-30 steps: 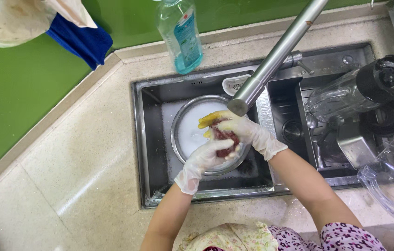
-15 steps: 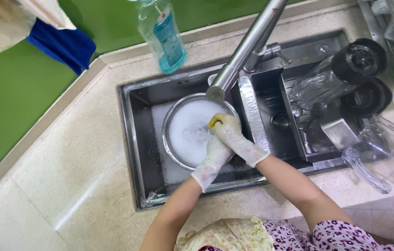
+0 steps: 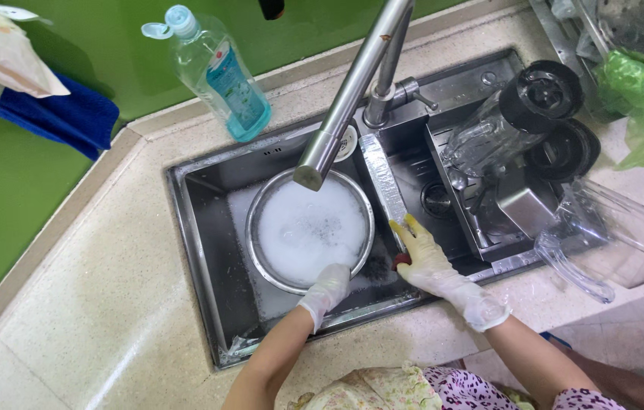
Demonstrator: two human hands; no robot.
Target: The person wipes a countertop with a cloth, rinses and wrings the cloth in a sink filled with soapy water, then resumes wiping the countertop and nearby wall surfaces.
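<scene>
A round steel bowl (image 3: pixel 261 220) full of white suds sits in the left basin of a steel sink (image 3: pixel 193 235), right under the faucet spout (image 3: pixel 341 106). My left hand (image 3: pixel 327 290), in a thin clear glove, grips the bowl's near rim. My right hand (image 3: pixel 424 254), also gloved, is just right of the bowl at the sink's divider, closed on a yellow and red scrub sponge (image 3: pixel 402 250) that shows between the fingers.
A clear bottle of blue dish liquid (image 3: pixel 219 72) stands behind the sink. The right basin holds a blender jar (image 3: pixel 504 125), black lids and a steel container. A clear plastic jug (image 3: pixel 610 239) lies on the speckled counter, with a green bag (image 3: pixel 640 99) beyond it.
My right hand has come out of the bowl with the sponge and moved right to the divider. My left hand has shifted to the bowl's near rim. The view has zoomed closer.
</scene>
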